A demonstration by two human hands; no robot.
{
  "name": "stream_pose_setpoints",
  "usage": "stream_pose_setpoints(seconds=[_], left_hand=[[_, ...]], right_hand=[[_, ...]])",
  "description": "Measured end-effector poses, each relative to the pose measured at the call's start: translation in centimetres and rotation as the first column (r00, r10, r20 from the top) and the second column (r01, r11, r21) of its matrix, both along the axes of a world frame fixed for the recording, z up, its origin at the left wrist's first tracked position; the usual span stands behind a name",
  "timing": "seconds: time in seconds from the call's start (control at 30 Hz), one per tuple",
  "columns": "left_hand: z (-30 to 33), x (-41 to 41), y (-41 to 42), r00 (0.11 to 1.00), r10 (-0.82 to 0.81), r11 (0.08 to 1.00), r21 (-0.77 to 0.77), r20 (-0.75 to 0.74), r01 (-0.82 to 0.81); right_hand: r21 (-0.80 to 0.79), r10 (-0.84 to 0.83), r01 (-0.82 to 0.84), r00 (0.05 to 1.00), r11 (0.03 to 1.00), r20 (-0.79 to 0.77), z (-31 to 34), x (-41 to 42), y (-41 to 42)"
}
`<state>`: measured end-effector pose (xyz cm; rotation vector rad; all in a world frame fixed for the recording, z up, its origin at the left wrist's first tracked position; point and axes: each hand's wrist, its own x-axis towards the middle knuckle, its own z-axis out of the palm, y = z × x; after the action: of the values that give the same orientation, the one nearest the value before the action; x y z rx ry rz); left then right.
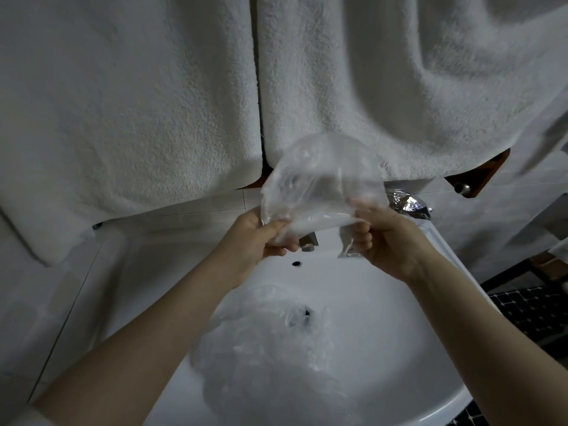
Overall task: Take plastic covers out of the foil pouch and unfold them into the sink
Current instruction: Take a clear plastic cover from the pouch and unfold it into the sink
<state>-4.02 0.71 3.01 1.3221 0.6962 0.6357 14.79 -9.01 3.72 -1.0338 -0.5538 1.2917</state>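
Stretching a clear plastic cover (319, 176) over the white sink (384, 302), both my hands pinch its lower edge.

From the left: white towels (129, 103) hang behind; my left hand (258, 241) curls thumb and fingers round the cover's left corner; my right hand (384, 238) grips the right corner, fingers folded in. More crumpled covers (264, 348) lie in the basin below. Beyond my right hand, the foil pouch (408, 206) rests on the sink's back ledge.
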Motion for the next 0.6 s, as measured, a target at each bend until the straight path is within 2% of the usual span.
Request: stream_pose_setpoints(seconds=[0.03,0.13,0.17,0.27,0.33,0.4,0.47,0.53,0.6], left_hand=[[0.1,0.2,-0.1,1.0,-0.004,1.0,-0.023,0.028,0.005],[0.0,0.1,-0.1,0.992,-0.053,0.993,-0.1,0.112,0.064],[0.0,-0.1,0.0,0.986,-0.072,0.989,-0.116,0.15,0.09],[0.5,-0.4,-0.2,0.977,-0.107,0.984,-0.119,0.187,0.131],[0.7,-0.5,0.2,0.978,-0.085,0.986,-0.124,0.188,0.11],[0.6,-0.4,0.9,0.995,-0.065,0.997,-0.043,0.075,0.068],[0.7,-0.1,0.9,0.996,-0.045,0.996,0.071,-0.074,0.05],[0.8,0.5,0.3,0.981,0.044,0.973,0.231,-0.187,0.0],[1.0,1.2,-0.5,0.965,0.156,0.94,0.332,-0.21,-0.079]], right_hand=[[0.024,-0.002,0.003,0.999,1.0,-0.043,-0.4,0.3,-0.1],[0.124,-0.006,0.008,1.0,0.992,-0.016,-0.9,0.7,-0.4],[0.153,-0.015,0.01,0.999,0.988,0.034,-1.3,1.2,-0.5],[0.166,-0.07,0.013,0.938,0.986,0.34,-1.4,2.1,-1.0],[0.23,-0.077,-0.013,0.921,0.973,0.381,-1.2,2.8,-0.9],[0.206,0.009,-0.091,0.93,0.974,0.367,-0.5,2.9,-0.9],[0.103,0.06,-0.125,0.872,0.987,0.486,-0.1,3.0,-0.7],[0.043,0.024,-0.062,0.794,0.997,0.608,0.1,2.8,-0.5],[0.054,-0.018,-0.023,0.759,0.998,0.651,-0.3,2.8,-0.3]])
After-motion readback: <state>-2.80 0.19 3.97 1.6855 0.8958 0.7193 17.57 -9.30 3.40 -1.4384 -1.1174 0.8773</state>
